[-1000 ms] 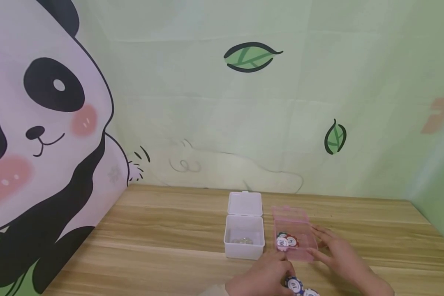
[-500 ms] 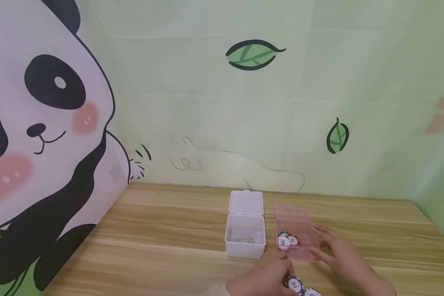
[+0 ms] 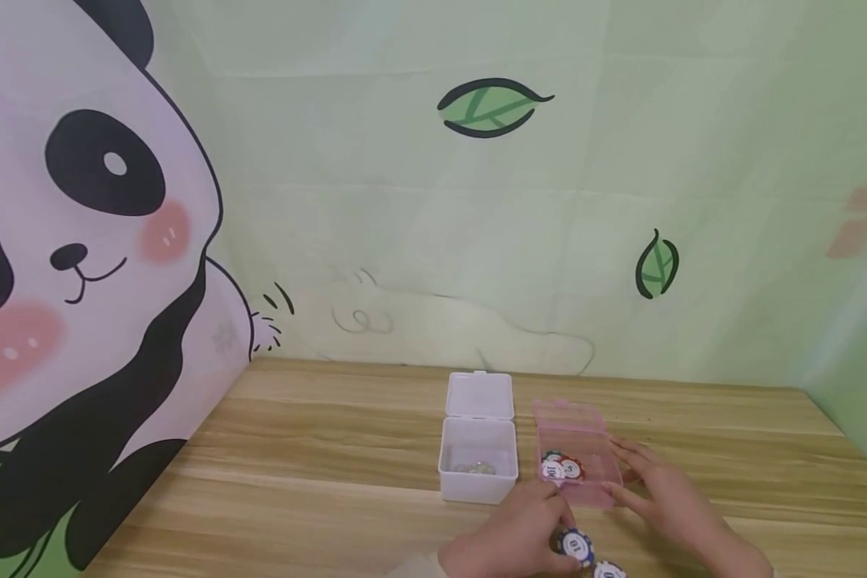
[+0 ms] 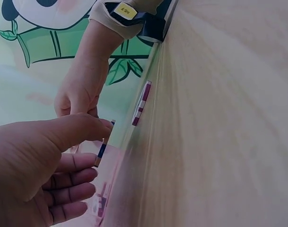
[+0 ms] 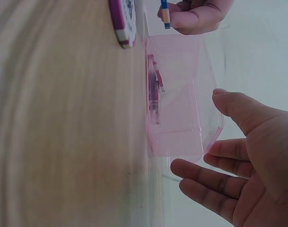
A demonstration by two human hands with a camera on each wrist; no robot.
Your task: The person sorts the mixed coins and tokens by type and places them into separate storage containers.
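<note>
A blue-and-white poker chip (image 3: pixel 575 547) is pinched between the thumb and forefinger of my left hand (image 3: pixel 513 530), just in front of the pink box. In the left wrist view that chip (image 4: pixel 102 150) shows edge-on. My right hand (image 3: pixel 668 498) holds the right end of the clear pink plastic box (image 3: pixel 596 496), thumb at the front corner and fingers along the side. Its lid (image 3: pixel 569 416) stands open at the back. Several chips (image 3: pixel 562 467) lie inside, at the left. Another chip (image 3: pixel 610 571), with a purple edge in the wrist views, lies on the table near my left hand.
Left of the pink box stands a white plastic box (image 3: pixel 478 486), lid open, with small clear pieces (image 3: pixel 477 468) inside. Both rest on a wood-grain table (image 3: pixel 318 482). Behind the table hangs a green backdrop (image 3: pixel 376 201) with a panda and leaves.
The blue chip in my left hand has been raised slightly and shows more of its face. My right hand and both boxes stay in place.
</note>
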